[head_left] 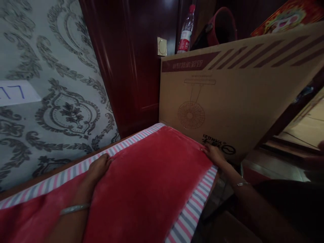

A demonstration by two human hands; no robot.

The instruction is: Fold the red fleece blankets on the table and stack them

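A: Start at the fingertips. How set, and on what?

B: With the left hand (pixel 100 165), curled together and clamped on the wall-side edge of the red cloth (pixel 152 175). With the right hand (pixel 214 153), bent and pinched on the far edge, near the corner by the box.

A: Why two separate edges?

B: Likely to share the pull and hold the cloth flat. Fairly smooth between the two grips; darker and more rumpled beyond the left wrist.

A: And underneath?

B: Laid over a striped sheet (pixel 192 216), with bands showing along both long sides. Below that, a wooden edge (pixel 25 184) along the wall.

A: Farther out?

B: Standing upright just past the cloth's end, a cardboard box (pixel 235 91), printing upside down; probably set on edge to save floor. Behind its top rim, a bottle (pixel 185 35), near a switch (pixel 162 46) and a dark red door (pixel 134 77). Also there, a red-rimmed thing (pixel 214 33), too dim to name fairly.

A: Leftward?

B: Patterned wallpaper (pixel 68 111), bearing a paper (pixel 20 92) marked in blue, presumably for easy reading.
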